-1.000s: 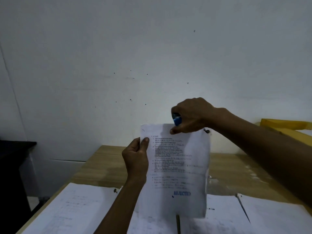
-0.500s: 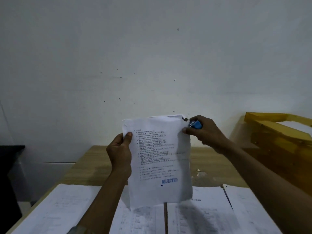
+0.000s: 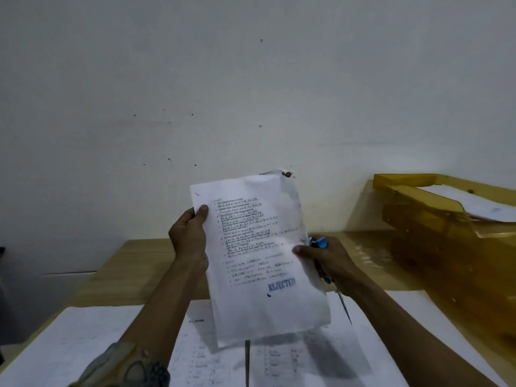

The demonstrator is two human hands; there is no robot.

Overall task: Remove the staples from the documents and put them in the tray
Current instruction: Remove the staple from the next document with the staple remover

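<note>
I hold a stapled white document (image 3: 259,263) upright above the table; it carries printed lines and a blue "REJECTED" stamp. My left hand (image 3: 190,236) grips its left edge, thumb on the front. My right hand (image 3: 326,258) pinches the right edge with the thumb on the page, and the same hand holds a blue staple remover (image 3: 319,243). A small dark staple (image 3: 286,174) shows at the crumpled top right corner. The amber tray (image 3: 435,219) stands at the right with paper (image 3: 480,205) in its upper tier.
Several white sheets (image 3: 83,342) lie spread over the wooden table (image 3: 134,263) below the document. A white wall rises right behind the table. A dark object shows at the far left edge.
My right hand slid from the document's top right corner down to the middle of its right edge, still with the staple remover. The document tilted and sank a little. The view shifted left.
</note>
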